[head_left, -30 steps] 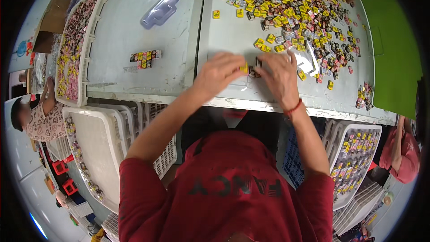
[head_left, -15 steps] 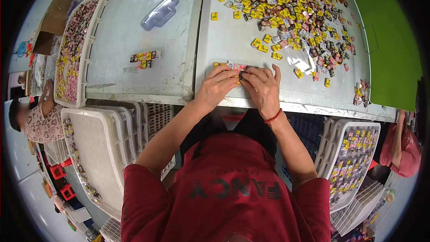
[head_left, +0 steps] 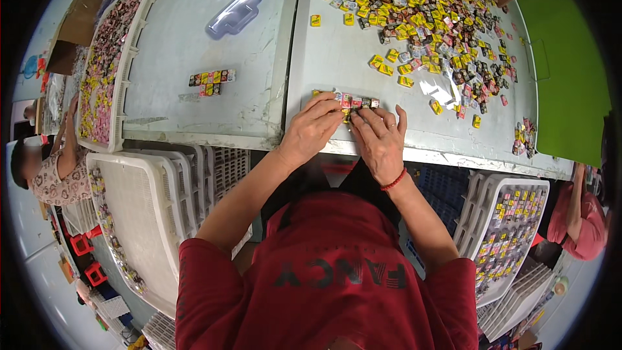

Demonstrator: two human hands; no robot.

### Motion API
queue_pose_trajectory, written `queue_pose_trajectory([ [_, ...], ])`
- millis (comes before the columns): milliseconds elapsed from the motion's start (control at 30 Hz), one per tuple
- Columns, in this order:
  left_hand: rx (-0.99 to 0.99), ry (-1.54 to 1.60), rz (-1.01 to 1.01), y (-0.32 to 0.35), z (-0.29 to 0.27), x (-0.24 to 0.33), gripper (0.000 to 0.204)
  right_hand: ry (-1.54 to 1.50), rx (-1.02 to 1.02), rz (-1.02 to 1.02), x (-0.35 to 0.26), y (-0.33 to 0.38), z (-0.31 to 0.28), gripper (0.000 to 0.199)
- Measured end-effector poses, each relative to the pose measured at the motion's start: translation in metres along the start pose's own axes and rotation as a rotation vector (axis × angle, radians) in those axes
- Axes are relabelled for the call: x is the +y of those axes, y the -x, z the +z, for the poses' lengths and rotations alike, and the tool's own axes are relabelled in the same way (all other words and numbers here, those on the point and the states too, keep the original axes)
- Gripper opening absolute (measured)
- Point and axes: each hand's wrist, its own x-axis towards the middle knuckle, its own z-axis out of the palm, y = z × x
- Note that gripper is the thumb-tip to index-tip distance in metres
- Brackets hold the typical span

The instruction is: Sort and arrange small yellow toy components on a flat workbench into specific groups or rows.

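At the near edge of the table, a short block of small wrapped pieces [head_left: 356,102] lies in rows, with pink, black and yellow faces showing. My left hand [head_left: 310,128] holds the block's left part, its fingers bent and drawn together. My right hand [head_left: 381,142], with a red bracelet at the wrist, has its fingertips against the block's near side; its little finger sticks out. The fingertips hide some pieces between the two hands. A similar small block [head_left: 212,81] lies to the left, across the table seam. Beyond my hands spreads a big heap of loose pieces [head_left: 427,19].
Clear plastic trays [head_left: 234,13] lie at the far left. A white crate [head_left: 120,91] of loose pieces stands left. Stacked white crates [head_left: 146,220] are below the table, and another crate [head_left: 512,233] holds filled packs at right. One person [head_left: 55,172] is left, another [head_left: 576,214] right.
My right fingers have shifted slightly and spread along the block's near side, so more of its right end shows. My left hand stays almost in place.
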Motion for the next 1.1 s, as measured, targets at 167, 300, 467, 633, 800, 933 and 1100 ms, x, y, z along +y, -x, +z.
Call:
queue_pose_trajectory([
  [167,-0.021,0.054,0.002,-0.002,-0.002,0.0,0.019,0.014,-0.031,-0.029,0.003,-0.005,-0.003,0.024],
  [300,-0.017,0.067,-0.002,0.0,-0.002,-0.002,0.019,0.038,-0.127,-0.074,0.003,-0.007,-0.009,0.022],
  [467,-0.019,0.057,0.001,0.0,-0.002,-0.001,0.019,0.076,-0.166,-0.118,0.002,-0.008,-0.011,0.023],
  [633,0.06,0.039,-0.037,-0.002,-0.007,0.001,0.025,-0.027,-0.095,-0.031,0.008,-0.004,-0.01,0.029],
  [800,0.05,-0.103,-0.088,-0.005,-0.009,0.004,0.033,0.031,-0.087,0.005,0.01,-0.021,-0.008,0.034],
  [933,0.016,-0.145,-0.078,-0.007,-0.007,0.004,0.03,0.069,-0.101,-0.015,0.016,-0.021,-0.001,0.031],
  [1100,0.029,-0.147,-0.003,-0.007,-0.007,0.003,0.024,0.078,-0.101,-0.016,0.015,-0.021,0.0,0.029],
])
